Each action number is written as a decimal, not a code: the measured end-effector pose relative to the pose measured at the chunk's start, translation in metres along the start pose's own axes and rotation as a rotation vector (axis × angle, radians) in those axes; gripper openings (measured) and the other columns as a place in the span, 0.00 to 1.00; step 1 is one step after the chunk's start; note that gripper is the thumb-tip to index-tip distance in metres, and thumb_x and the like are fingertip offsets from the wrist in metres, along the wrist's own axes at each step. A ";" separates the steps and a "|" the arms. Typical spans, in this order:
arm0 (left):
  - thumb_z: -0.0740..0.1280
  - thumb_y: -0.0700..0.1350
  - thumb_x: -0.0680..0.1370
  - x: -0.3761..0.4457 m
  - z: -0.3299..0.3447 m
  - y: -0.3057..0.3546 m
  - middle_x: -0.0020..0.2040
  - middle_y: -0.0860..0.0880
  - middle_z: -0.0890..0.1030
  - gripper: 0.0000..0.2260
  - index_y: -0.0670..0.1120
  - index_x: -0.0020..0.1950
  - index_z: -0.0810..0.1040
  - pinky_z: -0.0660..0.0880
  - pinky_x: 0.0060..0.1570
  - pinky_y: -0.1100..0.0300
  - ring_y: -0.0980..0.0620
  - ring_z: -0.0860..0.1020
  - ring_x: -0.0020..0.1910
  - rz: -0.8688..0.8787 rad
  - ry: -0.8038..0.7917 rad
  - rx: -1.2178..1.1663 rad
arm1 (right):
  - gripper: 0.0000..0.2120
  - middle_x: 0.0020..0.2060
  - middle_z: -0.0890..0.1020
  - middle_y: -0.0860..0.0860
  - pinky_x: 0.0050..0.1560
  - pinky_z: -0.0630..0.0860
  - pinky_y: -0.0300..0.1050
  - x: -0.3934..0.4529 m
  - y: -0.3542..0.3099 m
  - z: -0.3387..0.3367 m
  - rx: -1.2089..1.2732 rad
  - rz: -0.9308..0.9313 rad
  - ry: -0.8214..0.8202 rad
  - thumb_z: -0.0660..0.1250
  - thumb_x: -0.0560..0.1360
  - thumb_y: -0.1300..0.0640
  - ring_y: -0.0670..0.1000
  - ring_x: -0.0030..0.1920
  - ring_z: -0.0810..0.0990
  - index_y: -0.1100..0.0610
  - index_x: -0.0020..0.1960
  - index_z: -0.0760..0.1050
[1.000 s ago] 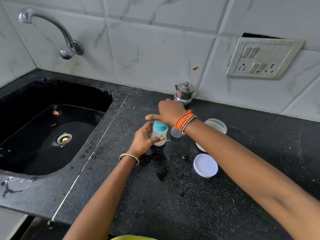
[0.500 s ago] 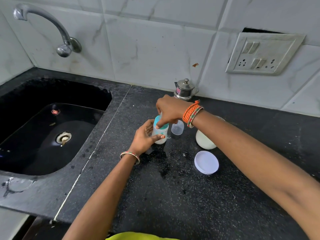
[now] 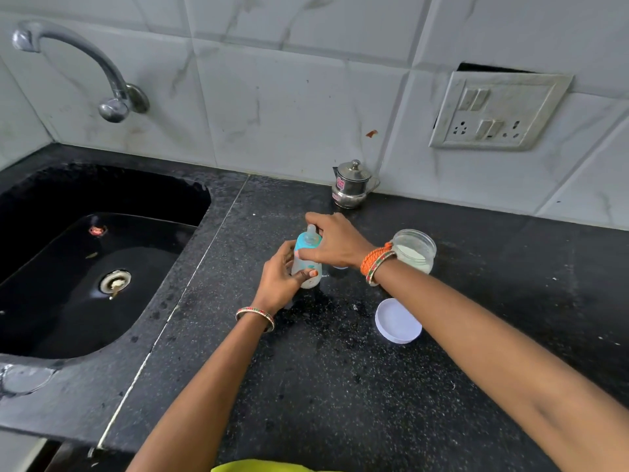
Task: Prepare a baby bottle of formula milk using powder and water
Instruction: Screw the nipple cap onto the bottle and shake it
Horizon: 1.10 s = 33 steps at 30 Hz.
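Black speckled counter [image 3: 340, 403], sink [image 3: 41, 328] at left. Powder jar [image 3: 413, 251] open, far right of centre; its white lid [image 3: 398, 321] lies nearer. Baby bottle [image 3: 306, 264] stands mid-counter: left hand [image 3: 277, 284] grips the body, right hand [image 3: 335, 241] curls round the teal collar and teat [image 3: 311, 233].

The pink label on the steel pot [image 3: 351, 184] is too blurred to read.
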<state>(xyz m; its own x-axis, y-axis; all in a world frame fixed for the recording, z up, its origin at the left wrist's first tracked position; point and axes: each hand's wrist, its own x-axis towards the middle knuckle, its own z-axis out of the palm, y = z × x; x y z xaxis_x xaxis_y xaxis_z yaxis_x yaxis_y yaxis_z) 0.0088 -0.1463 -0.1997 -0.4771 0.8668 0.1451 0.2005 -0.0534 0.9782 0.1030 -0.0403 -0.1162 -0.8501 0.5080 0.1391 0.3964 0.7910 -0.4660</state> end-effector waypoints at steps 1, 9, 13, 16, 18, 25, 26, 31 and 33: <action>0.73 0.35 0.70 -0.002 0.003 0.001 0.52 0.54 0.80 0.20 0.47 0.58 0.73 0.76 0.52 0.67 0.61 0.79 0.52 0.014 0.034 0.026 | 0.19 0.31 0.72 0.48 0.38 0.66 0.46 -0.004 -0.002 0.008 -0.012 0.066 0.068 0.71 0.66 0.45 0.53 0.36 0.70 0.54 0.39 0.64; 0.69 0.28 0.70 -0.011 0.011 0.001 0.58 0.48 0.79 0.23 0.42 0.62 0.71 0.75 0.57 0.63 0.55 0.78 0.57 -0.027 0.080 -0.123 | 0.22 0.41 0.82 0.55 0.40 0.75 0.49 -0.017 -0.018 0.035 -0.092 0.278 0.340 0.66 0.69 0.37 0.58 0.42 0.80 0.54 0.46 0.67; 0.68 0.26 0.70 0.000 -0.016 -0.002 0.54 0.50 0.81 0.25 0.40 0.65 0.69 0.76 0.54 0.65 0.55 0.79 0.54 -0.145 -0.242 -0.274 | 0.24 0.48 0.78 0.51 0.48 0.77 0.50 -0.023 -0.001 0.013 -0.110 0.065 0.000 0.67 0.70 0.36 0.52 0.47 0.77 0.54 0.54 0.70; 0.73 0.32 0.68 0.006 -0.026 -0.008 0.52 0.52 0.84 0.26 0.42 0.64 0.71 0.76 0.55 0.61 0.55 0.80 0.54 -0.186 -0.373 -0.282 | 0.24 0.57 0.76 0.53 0.60 0.74 0.50 -0.024 0.004 0.015 0.234 0.056 -0.158 0.71 0.73 0.49 0.53 0.58 0.76 0.58 0.64 0.72; 0.79 0.42 0.63 0.006 -0.028 -0.008 0.54 0.51 0.83 0.30 0.44 0.62 0.72 0.76 0.55 0.60 0.53 0.80 0.55 -0.215 -0.391 -0.343 | 0.20 0.54 0.78 0.53 0.60 0.75 0.49 -0.029 0.003 0.023 0.499 0.100 -0.158 0.70 0.74 0.58 0.52 0.56 0.77 0.60 0.64 0.71; 0.72 0.34 0.70 -0.019 -0.001 -0.010 0.56 0.48 0.81 0.21 0.46 0.61 0.74 0.75 0.58 0.56 0.52 0.79 0.56 -0.009 -0.085 -0.175 | 0.20 0.59 0.79 0.55 0.73 0.59 0.47 -0.041 -0.023 0.066 0.404 0.300 0.387 0.69 0.72 0.59 0.57 0.69 0.67 0.58 0.63 0.74; 0.69 0.33 0.72 -0.023 0.005 -0.009 0.55 0.48 0.81 0.18 0.47 0.60 0.75 0.75 0.57 0.56 0.53 0.80 0.55 0.011 -0.015 -0.160 | 0.19 0.58 0.79 0.55 0.74 0.55 0.45 -0.041 -0.032 0.071 0.411 0.325 0.467 0.69 0.71 0.59 0.57 0.69 0.67 0.58 0.62 0.74; 0.58 0.42 0.82 -0.042 0.035 0.014 0.44 0.52 0.81 0.11 0.41 0.57 0.77 0.74 0.41 0.72 0.67 0.79 0.41 -0.086 0.382 -0.198 | 0.18 0.56 0.80 0.52 0.73 0.60 0.52 -0.039 -0.064 0.076 0.367 0.419 0.663 0.69 0.71 0.57 0.53 0.65 0.70 0.57 0.61 0.74; 0.58 0.44 0.82 -0.044 0.036 0.014 0.44 0.51 0.81 0.12 0.40 0.57 0.77 0.73 0.38 0.73 0.69 0.78 0.38 -0.076 0.408 -0.175 | 0.18 0.56 0.80 0.52 0.71 0.62 0.52 -0.037 -0.062 0.074 0.320 0.415 0.617 0.67 0.73 0.54 0.53 0.64 0.70 0.56 0.62 0.72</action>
<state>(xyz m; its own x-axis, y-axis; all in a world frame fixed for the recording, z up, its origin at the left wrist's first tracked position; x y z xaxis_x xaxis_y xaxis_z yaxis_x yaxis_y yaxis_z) 0.0631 -0.1673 -0.1974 -0.7904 0.6068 0.0839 0.0209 -0.1102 0.9937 0.0843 -0.1334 -0.1571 -0.2737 0.9093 0.3134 0.4399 0.4081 -0.7999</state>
